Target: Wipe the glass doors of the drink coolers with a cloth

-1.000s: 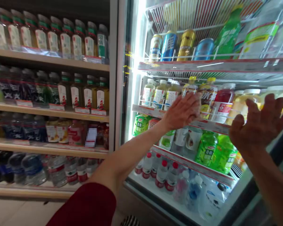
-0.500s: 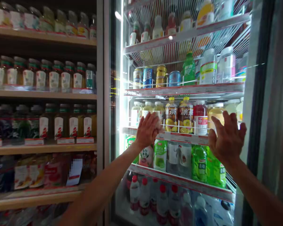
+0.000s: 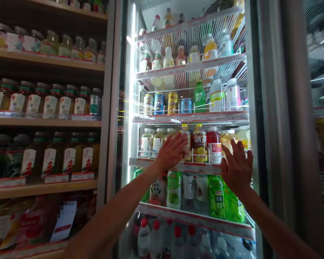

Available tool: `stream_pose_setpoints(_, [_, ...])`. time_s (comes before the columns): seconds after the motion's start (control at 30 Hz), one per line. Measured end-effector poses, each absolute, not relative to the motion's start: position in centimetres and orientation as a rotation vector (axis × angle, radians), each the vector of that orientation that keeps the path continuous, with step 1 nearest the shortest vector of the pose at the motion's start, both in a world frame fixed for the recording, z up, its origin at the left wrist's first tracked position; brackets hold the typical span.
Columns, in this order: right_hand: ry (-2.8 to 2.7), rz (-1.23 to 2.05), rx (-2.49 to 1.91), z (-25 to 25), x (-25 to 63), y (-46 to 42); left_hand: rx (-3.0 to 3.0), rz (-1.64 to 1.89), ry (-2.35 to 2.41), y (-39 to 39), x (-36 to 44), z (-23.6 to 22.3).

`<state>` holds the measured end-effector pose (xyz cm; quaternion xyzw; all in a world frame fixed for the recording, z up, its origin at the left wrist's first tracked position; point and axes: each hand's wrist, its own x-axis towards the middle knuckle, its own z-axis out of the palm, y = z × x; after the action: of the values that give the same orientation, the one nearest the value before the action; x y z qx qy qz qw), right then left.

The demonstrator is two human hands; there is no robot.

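My left hand (image 3: pixel 172 150) is raised before the middle shelf of a lit drinks fridge. Under its fingers shows part of a pale, crumpled cloth (image 3: pixel 183 145), mostly hidden by the hand. Behind it stand yellow-capped bottles of brown tea (image 3: pixel 199 145). My right hand (image 3: pixel 236 163) is up near the fridge's right side, fingers spread, holding nothing. A red bottle (image 3: pixel 214 144) and pale yellow bottles are just beyond it. Reflections lie across the front like those on a glass door. Whether the right palm touches the glass, I cannot tell.
Wooden shelves (image 3: pixel 45 122) with rows of bottles stand on the left. A metal door frame (image 3: pixel 271 108) rises on the right. Cans (image 3: pixel 173 103) fill the shelf above, green bottles (image 3: pixel 216 194) the shelf below, and red-capped bottles (image 3: pixel 144 235) the bottom.
The view has swung right and tilted up, so the fridge sits further left and lower. Against the shelf, my left hand has shifted right, across the first brown tea bottle. My right hand stays spread.
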<state>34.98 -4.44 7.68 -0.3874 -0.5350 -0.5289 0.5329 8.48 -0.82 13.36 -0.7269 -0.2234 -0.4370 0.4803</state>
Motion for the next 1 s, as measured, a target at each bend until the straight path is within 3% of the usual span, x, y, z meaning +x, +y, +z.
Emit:
stream_pose_setpoints(0.13, [-1.301, -1.246, -0.917, 7.8, 35.3, -4.6, -1.415, -1.584, -0.894, 0.0, 3.1, 16.0])
stream_pose_setpoints(0.23, [-1.291, -1.224, -0.919, 7.7, 35.1, -4.6, -1.237, -1.745, -0.965, 0.5, 3.0, 16.7])
stream_pose_setpoints(0.3, [-1.288, -1.226, -0.914, 7.7, 35.0, -4.6, -1.33, -1.647, -0.901, 0.3, 6.1, 15.9])
stream_pose_setpoints(0.4, [-1.314, -1.247, -0.902, 7.9, 35.4, -4.9, -1.744, -1.098, -0.521, -0.5, 10.2, 14.6])
stream_pose_setpoints(0.47, [-1.333, -1.258, -0.905, 8.3, 36.0, -5.1, -1.813, -0.945, -0.426, -0.8, 10.0, 15.0])
stream_pose_setpoints(0.67, [-1.213, -1.222, -0.967, 9.7, 37.5, -5.1, -1.272, -1.693, -0.971, 0.3, 6.4, 18.1])
stream_pose_setpoints(0.73, [-1.233, -1.227, -0.954, 9.6, 37.6, -4.9, -1.378, -1.585, -0.901, 0.0, 8.7, 17.3])
stream_pose_setpoints(0.9, [-1.243, -1.24, -0.931, 9.3, 37.7, -4.8, -1.939, -0.79, -0.434, -1.9, 11.7, 15.3])
stream_pose_setpoints(1.0, [-1.237, -1.255, -0.955, 9.3, 37.7, -4.9, -1.904, -0.925, -0.607, -1.8, 7.4, 17.1])
